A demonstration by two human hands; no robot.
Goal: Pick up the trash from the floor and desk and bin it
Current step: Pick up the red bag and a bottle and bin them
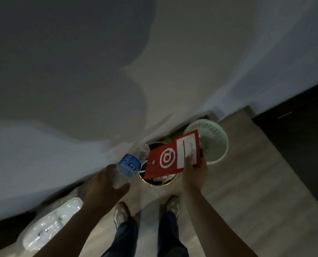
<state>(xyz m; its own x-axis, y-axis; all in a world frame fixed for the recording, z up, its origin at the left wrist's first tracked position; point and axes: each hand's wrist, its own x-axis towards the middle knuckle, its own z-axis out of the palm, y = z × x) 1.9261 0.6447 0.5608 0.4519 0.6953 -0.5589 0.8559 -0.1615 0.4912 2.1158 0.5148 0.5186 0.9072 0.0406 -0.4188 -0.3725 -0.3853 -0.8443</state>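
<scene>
Above the round dark bin with the gold rim (155,183), at six o'clock of centre in the head view, we hold two pieces of trash ready to drop. Our left hand (106,184) is wrapped around the base of a clear, crumpled plastic water bottle with a blue label (131,165), whose neck points toward one o'clock and reaches the bin's rim at its ten o'clock side. Our right hand (194,173) grips the corner of a flat red paper bag printed with a white ring logo and a white label panel (170,158), thumb on top; the bag hangs directly over the bin's opening. A pale green slatted plastic basket (217,145) stands just beside the bin at two o'clock. A clear plastic-wrapped white bundle (52,223) lies on the wood-look floor (247,182) at eight o'clock.

We judge the collecting step done for these two items and the binning not yet done: both remain in hand. Some contents already show inside the bin. Whether the wrapped bundle counts as trash, we cannot tell.
</scene>
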